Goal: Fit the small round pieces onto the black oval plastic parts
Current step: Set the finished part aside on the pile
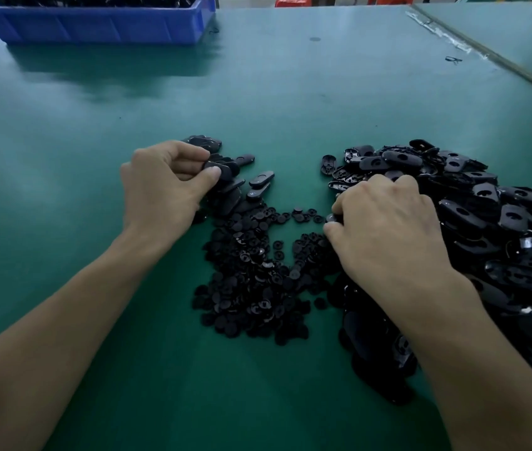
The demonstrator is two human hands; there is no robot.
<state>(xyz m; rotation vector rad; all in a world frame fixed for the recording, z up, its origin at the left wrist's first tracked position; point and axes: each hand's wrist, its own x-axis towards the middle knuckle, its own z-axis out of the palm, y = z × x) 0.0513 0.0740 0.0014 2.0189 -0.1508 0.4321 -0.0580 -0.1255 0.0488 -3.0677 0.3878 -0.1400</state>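
Beside the round pieces point(251, 281), left hand point(164, 183) pinches an oval part point(225, 170).

Heap of oval parts point(485, 206) just right of the right hand point(385, 229): black moulded plastic, semi-gloss, bright glints on edges. 
Small round pieces point(251, 271) left of that hand: black plastic, mostly matt, a few shiny. 
Table point(258, 92) under both hands: green, smooth, soft sheen. 
Bin point(95, 27) far beyond the left hand point(164, 183): blue plastic, smooth.

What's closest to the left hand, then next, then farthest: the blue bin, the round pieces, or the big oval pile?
1. Round pieces, right beside the left hand, in the middle.
2. Big oval pile, across on the right.
3. Blue bin, far back on the left.
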